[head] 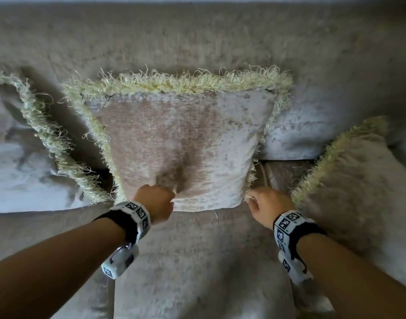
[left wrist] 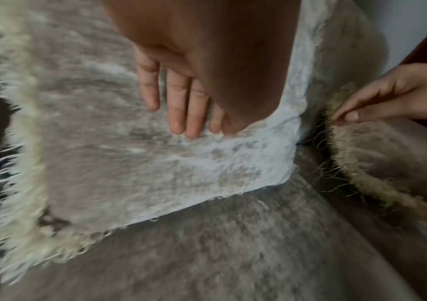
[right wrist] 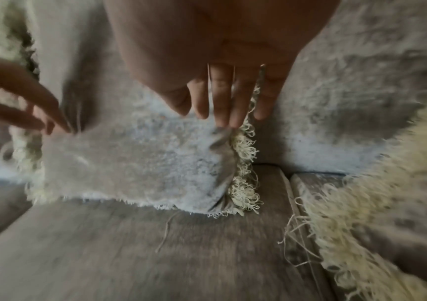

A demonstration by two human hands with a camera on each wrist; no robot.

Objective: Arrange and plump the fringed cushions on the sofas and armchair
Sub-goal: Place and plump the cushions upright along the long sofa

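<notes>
A beige cushion with pale yellow fringe stands upright against the sofa back, in the middle of the head view. My left hand presses straight fingers into its lower face, where a dent shows. At the cushion's lower right corner my right hand touches the fringe with extended fingers. Neither hand is curled round the cushion. The same cushion rests with its bottom edge on the seat.
A second fringed cushion leans at the left and a third lies at the right, close to my right wrist. The sofa seat spreads out in front of me and the sofa back rises behind.
</notes>
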